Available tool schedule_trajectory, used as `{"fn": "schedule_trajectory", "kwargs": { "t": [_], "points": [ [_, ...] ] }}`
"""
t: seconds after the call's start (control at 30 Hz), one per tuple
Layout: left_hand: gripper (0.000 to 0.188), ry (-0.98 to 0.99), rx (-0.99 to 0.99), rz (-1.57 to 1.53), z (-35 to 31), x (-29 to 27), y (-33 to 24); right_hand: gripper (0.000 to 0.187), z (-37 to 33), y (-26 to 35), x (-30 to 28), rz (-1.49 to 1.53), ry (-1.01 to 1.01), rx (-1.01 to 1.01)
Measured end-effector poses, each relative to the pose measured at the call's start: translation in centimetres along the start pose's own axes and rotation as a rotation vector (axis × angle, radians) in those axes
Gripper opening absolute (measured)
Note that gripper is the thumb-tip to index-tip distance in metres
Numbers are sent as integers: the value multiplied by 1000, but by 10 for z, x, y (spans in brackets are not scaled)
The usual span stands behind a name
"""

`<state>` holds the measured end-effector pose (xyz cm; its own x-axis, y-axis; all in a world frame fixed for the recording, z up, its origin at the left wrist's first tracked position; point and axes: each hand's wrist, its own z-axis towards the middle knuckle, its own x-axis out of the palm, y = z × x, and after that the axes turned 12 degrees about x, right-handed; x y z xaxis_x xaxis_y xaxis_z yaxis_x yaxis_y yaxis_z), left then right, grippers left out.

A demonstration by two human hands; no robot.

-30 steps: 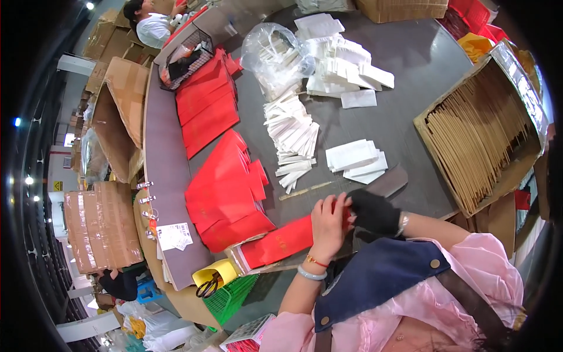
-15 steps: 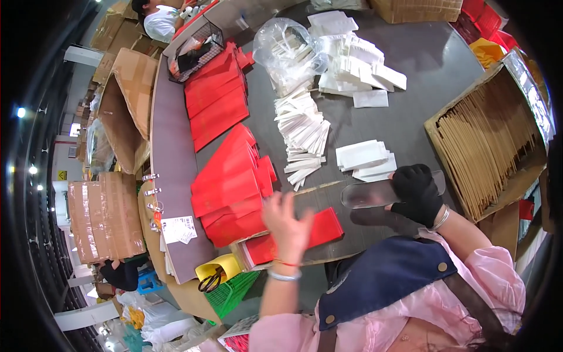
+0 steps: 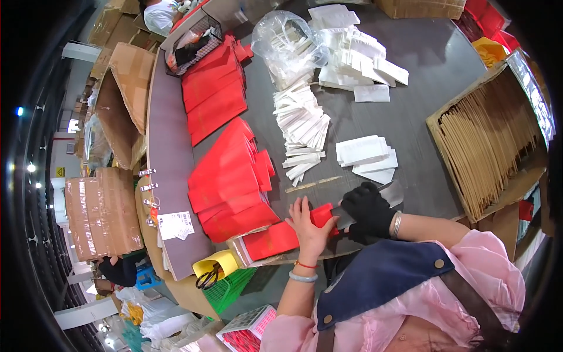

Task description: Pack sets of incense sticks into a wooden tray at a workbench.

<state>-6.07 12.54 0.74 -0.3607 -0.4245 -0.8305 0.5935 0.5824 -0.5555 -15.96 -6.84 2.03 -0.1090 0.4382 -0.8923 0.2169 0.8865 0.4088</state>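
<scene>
My left hand (image 3: 309, 226) lies flat on a red folded paper piece (image 3: 275, 239) at the near edge of the grey table (image 3: 422, 117). A black glove covers my right hand (image 3: 368, 212), which grips a flat grey board (image 3: 392, 195) and presses it against the red piece beside my left fingers. A fanned pile of red paper pieces (image 3: 231, 182) lies just left of my hands. Two short stacks of white slips (image 3: 366, 157) sit beyond my right hand, and a long spread of white slips (image 3: 302, 123) runs toward the table's middle.
A cardboard box of brown paper sheets (image 3: 489, 135) stands at the right. A clear plastic bag (image 3: 287, 44) and more white packets (image 3: 352, 53) lie at the far side. More red pieces (image 3: 214, 88), cardboard cartons (image 3: 117, 100), a yellow holder with scissors (image 3: 212, 271); another person (image 3: 161, 12) sits far left.
My left hand has come back down from the air onto the red piece. My gloved right hand has moved left with the grey board to meet it at the table's near edge.
</scene>
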Motion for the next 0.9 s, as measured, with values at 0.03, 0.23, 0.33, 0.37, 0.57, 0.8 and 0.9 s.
{"fn": "schedule_trajectory", "kwargs": {
  "t": [0.03, 0.23, 0.33, 0.37, 0.57, 0.8, 0.9],
  "points": [
    [82, -5, 8, 4, 8, 0, 7, 68, 1, 1, -2, 69, -102, -78],
    [22, -185, 255, 104, 89, -9, 51, 61, -31, -67, -40, 240, -486, 123],
    [10, -159, 409, 162, 84, -1, 46, 57, -76, -119, -62, 199, -615, 339],
    [10, -151, 415, 156, 80, -3, 39, 56, -96, -140, -66, 177, -709, 372],
    [2, -172, 368, 50, 91, -1, 9, 36, -222, -289, -68, 8, -856, 940],
    [33, -103, 551, -22, 135, 29, -32, 39, -212, -297, -65, -144, -555, 1116],
    [35, -45, 528, -108, 137, 35, -26, 41, -217, -299, -60, -232, -688, 1012]
  ]
}}
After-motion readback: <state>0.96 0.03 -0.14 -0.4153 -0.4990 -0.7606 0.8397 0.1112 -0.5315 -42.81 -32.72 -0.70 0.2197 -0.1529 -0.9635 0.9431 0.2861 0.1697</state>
